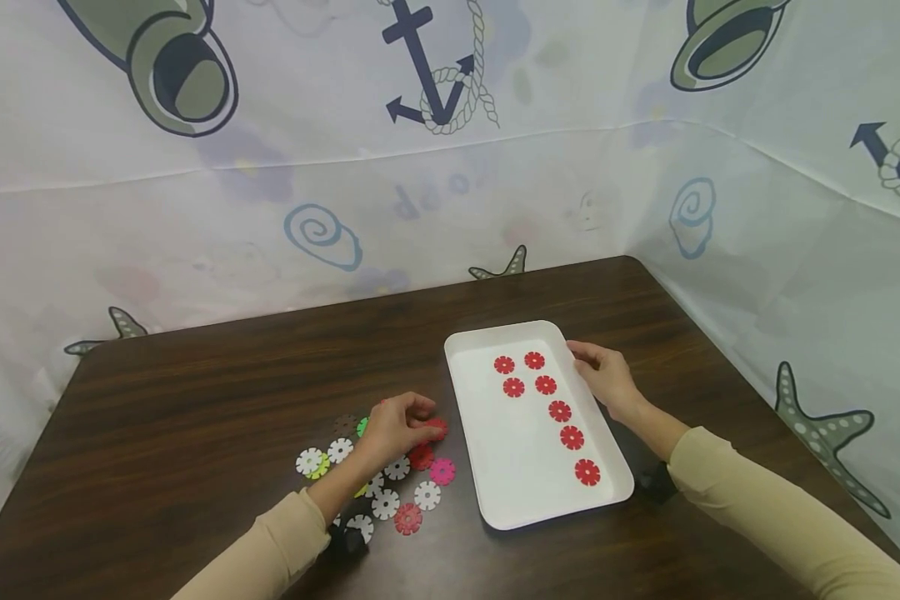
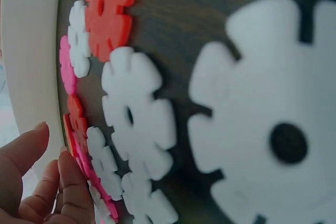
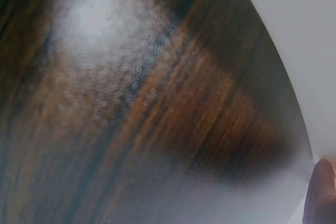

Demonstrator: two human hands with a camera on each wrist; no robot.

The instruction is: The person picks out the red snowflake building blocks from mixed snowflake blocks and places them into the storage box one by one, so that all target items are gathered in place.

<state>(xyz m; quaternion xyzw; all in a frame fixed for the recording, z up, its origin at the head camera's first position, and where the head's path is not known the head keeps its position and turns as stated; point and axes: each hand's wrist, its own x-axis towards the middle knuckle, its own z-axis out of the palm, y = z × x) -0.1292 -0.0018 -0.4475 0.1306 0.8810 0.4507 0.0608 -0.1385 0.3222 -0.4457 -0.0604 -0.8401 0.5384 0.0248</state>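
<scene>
A white tray (image 1: 495,467) stands on the table with several red notched plastic discs (image 1: 559,411) lying in it. My right hand (image 1: 607,379) grips its right rim; in the right wrist view only a fingertip (image 3: 320,192) shows against the tray's edge. My left hand (image 1: 393,429) reaches over a loose group of notched discs left of the tray, fingertips beside a red disc (image 1: 437,427). In the left wrist view a gap shows between thumb and fingers, close to the discs' edges. White discs (image 2: 139,114) fill much of that view. The left forearm covers part of the group.
Around the left hand lie a pink disc (image 1: 442,472), a pale red disc (image 1: 408,518), white discs (image 1: 386,504) and a few green and yellow ones. The dark wooden table (image 1: 195,417) has patterned cloth (image 1: 270,217) hanging behind it and at its right.
</scene>
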